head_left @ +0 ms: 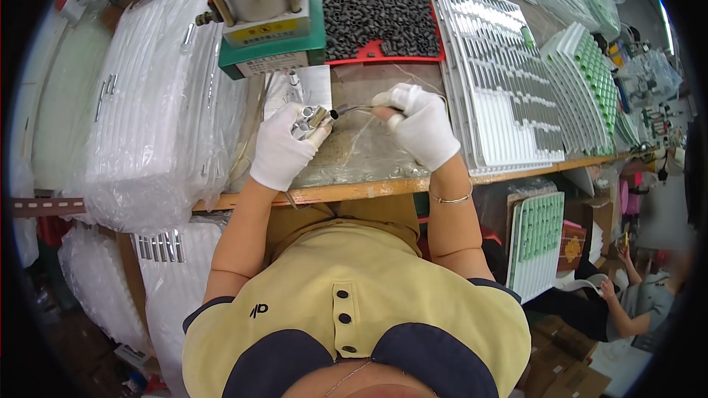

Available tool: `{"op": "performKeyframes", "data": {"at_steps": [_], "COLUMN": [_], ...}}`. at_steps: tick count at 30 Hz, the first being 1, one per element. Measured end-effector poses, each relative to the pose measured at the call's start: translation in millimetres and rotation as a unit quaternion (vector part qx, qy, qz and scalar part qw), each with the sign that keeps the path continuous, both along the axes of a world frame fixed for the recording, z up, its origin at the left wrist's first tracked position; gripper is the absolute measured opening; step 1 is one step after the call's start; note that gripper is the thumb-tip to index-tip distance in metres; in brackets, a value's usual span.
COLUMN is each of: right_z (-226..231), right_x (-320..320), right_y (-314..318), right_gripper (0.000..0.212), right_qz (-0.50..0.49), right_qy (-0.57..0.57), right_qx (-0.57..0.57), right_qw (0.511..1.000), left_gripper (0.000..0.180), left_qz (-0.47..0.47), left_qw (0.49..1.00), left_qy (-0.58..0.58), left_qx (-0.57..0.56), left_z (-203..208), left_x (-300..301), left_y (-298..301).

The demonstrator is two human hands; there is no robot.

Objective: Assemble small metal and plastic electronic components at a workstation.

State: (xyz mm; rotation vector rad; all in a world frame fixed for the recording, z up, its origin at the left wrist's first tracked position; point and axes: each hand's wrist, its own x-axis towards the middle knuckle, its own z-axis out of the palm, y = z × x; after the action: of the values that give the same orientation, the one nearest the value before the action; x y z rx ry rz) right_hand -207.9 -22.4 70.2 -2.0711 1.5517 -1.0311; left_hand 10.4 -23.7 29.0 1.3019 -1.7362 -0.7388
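My left hand [282,149], in a white glove with bare fingertips showing, is closed round several short shiny silver metal tubes [317,116]. A small black sleeve [334,114] sits at the end of one tube, on the side facing my other hand. My right hand [424,124], gloved the same way, pinches a thin metal tool [356,108] that looks like tweezers. Its tip reaches to the black sleeve; whether it grips it I cannot tell. Just beyond my left hand, another silver tube [294,82] is under the press.
A press with a green head [273,59] stands beyond my left hand. Behind the work spot is a red tray [441,48] of small black sleeves. White racks [490,103] with silver tubes stand right; plastic-wrapped racks [140,118] lie left. Another person [649,298] works far right.
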Motion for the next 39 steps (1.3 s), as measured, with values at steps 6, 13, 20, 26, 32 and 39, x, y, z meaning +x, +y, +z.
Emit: {"op": "performKeyframes", "data": {"at_steps": [6, 13, 20, 26, 32, 39], "right_z": [5, 15, 17, 6, -2, 22], "right_x": [11, 10, -153, -198, -215, -68], "right_y": [21, 36, 62, 23, 15, 32], "right_gripper": [0.014, 0.009, 0.022, 0.042, 0.045, 0.021], "right_qz": [0.024, 0.020, -0.471, -0.472, -0.449, -0.160], "right_qy": [0.237, 0.375, 0.166, 0.265, 0.324, -0.143], "right_qx": [0.011, 0.068, 0.127, 0.265, 0.277, 0.076], "right_qw": [0.971, 0.924, 0.857, 0.798, 0.785, 0.974], "left_gripper": [0.024, 0.020, 0.022, 0.027, 0.023, 0.024], "left_qz": [-0.057, -0.047, -0.136, -0.072, -0.064, -0.035], "left_qw": [0.988, 0.994, 0.871, 0.932, 0.925, 0.953], "left_qy": [-0.040, -0.036, 0.386, 0.273, 0.288, 0.229], "left_qx": [-0.137, -0.088, 0.272, 0.228, 0.240, 0.197], "left_z": [-3, -25, -42, -19, -12, -14], "left_x": [-16, -21, -4, -21, -23, -11], "left_y": [6, 20, 9, 16, 11, 10]}}
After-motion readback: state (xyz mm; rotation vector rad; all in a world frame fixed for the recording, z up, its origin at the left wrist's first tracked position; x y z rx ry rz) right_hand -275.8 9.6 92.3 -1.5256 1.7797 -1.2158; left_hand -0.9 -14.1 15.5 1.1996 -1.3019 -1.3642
